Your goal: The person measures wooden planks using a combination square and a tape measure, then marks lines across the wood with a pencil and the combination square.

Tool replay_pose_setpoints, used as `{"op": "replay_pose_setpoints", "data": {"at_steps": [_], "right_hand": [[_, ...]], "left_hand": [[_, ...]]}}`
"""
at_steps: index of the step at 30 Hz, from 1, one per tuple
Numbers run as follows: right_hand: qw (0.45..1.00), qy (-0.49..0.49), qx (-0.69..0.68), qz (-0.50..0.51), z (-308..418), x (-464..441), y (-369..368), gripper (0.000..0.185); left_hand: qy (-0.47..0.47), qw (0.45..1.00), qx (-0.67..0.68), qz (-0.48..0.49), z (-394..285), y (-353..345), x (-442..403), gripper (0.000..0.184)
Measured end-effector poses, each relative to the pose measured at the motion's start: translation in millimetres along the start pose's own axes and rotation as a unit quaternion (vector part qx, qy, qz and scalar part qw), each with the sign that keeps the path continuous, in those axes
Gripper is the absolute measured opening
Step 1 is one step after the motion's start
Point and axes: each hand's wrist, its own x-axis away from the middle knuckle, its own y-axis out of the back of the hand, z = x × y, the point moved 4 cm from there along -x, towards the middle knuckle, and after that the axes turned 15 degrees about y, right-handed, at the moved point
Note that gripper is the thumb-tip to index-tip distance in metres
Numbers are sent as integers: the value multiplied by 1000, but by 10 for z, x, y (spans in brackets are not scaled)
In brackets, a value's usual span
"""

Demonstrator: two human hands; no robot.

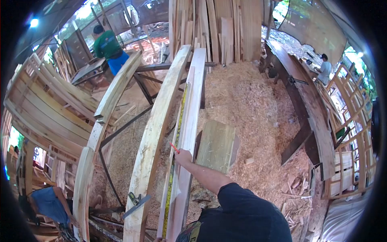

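Note:
My right hand [184, 157] is closed around a red pencil [174, 148]. Its tip points away from me, over the edge of a narrow wooden strip. A yellow tape measure [170, 183] runs lengthwise along this strip, passing close beside the hand. The strip lies on a long, pale plank [194, 101]. At the bottom edge, a small part of my left hand [159, 240] shows near the tape's lower end; its fingers are mostly cut off. A combination square [136, 205] rests on the thick beam [147, 157] to the left.
Another timber [96, 133] stands left on dark metal supports [125, 126]. A board [216, 146] sits right of the plank, above sawdust. A long bench [308, 92] runs along the right. Boards [225, 32] lean at the back. Other people [108, 46] are at left and far right.

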Motion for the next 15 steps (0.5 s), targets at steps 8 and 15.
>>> {"op": "replay_pose_setpoints", "data": {"at_steps": [8,15], "right_hand": [[1000,7,13,-3,-13,-10,-22,37],[996,-41,-45,-58,-20,43,72,39]], "left_hand": [[21,997,45,63,-332,395,205,40],[2,991,121,58,-403,342,194,42]]}}
